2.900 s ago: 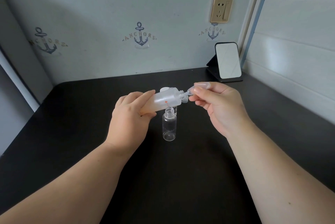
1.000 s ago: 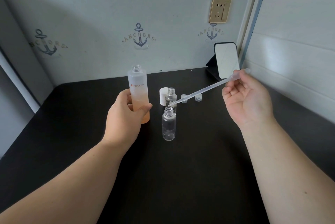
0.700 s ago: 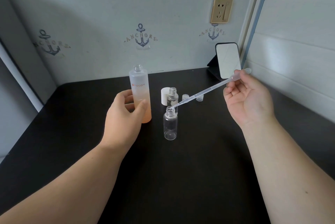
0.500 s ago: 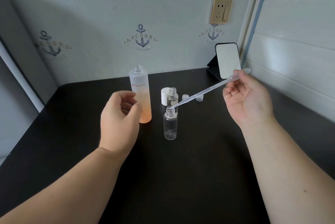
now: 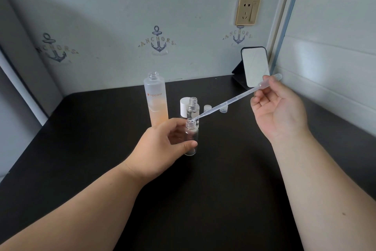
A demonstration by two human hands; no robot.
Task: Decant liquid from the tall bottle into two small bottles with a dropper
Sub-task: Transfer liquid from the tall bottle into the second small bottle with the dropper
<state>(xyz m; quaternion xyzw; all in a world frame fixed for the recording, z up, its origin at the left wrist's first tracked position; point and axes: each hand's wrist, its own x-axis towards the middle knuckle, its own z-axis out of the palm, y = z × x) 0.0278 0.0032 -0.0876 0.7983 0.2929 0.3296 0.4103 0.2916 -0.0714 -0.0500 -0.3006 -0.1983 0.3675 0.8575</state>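
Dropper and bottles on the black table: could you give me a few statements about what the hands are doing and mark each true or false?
1. The right hand holds the dropper by its bulb end. True.
2. The dropper's tip is inside the tall bottle. False: it is at the mouth of the near small bottle.
3. The left hand grips the near small bottle. True.
4. The tall bottle has its cap on. False: its neck is open.
5. The far small bottle lies on its side. False: it stands upright.
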